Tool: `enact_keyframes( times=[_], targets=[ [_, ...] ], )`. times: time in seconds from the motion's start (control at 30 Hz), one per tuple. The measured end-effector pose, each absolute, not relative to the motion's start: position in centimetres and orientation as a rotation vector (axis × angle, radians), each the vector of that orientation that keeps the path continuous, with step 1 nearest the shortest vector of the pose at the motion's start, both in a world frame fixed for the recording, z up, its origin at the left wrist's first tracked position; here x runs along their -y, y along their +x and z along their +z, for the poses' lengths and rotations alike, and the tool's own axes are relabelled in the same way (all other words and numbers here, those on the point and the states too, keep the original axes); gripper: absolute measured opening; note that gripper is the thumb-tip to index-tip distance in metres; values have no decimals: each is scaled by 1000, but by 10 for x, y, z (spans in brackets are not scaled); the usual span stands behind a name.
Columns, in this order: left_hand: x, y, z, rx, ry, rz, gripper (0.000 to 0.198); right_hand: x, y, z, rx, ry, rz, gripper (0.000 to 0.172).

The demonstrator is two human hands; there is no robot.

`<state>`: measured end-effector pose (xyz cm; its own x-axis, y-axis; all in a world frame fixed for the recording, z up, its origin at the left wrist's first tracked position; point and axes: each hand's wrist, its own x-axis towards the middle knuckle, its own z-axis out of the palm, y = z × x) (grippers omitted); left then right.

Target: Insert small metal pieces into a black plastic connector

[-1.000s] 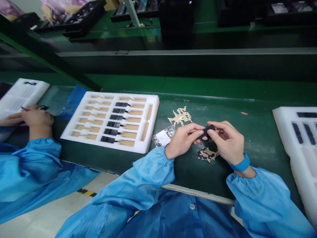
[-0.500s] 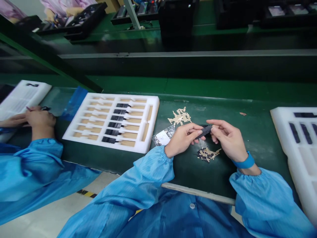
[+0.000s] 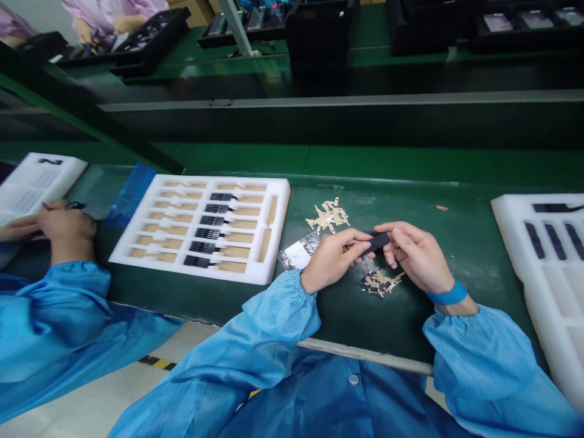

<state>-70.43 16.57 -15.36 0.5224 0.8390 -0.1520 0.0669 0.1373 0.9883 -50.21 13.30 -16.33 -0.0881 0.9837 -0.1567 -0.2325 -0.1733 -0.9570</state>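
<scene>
Between my two hands is a small flat black part (image 3: pixel 376 243), tilted up to the right. My left hand (image 3: pixel 332 255) pinches its left end with thumb and fingers. At its right end, my right hand (image 3: pixel 417 252), with a blue band on the wrist, holds the edge with its fingers. Below the hands lies a pile of black and tan pieces (image 3: pixel 381 283). A heap of beige flat pieces (image 3: pixel 327 215) sits behind my left hand, and a clear plastic bag with a white label (image 3: pixel 297 254) lies left of it.
To the left is a white foam tray (image 3: pixel 177 227) with black parts in several slots. Another foam tray (image 3: pixel 506 225) stands at the right. At far left, a person's hands (image 3: pixel 68 228) work beside a further white tray (image 3: pixel 39 182). Black bins (image 3: pixel 319 36) line the back.
The view has shifted slightly. The black part has turned a little, showing more of its flat face, and my right hand's fingers have shifted at its right end.
</scene>
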Motion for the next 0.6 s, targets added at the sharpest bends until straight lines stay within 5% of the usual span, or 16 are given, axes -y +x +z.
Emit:
enact_keyframes(
  times=[0.43, 0.6],
  targets=[
    [-168, -704, -162, -887, 1418, 543, 31, -137, -489, -151, 1194, -1393, 1594, 40],
    [-171, -704, -170, -947, 1381, 670, 39, -149, -473, -156, 776, -1326, 1263, 31]
  ],
)
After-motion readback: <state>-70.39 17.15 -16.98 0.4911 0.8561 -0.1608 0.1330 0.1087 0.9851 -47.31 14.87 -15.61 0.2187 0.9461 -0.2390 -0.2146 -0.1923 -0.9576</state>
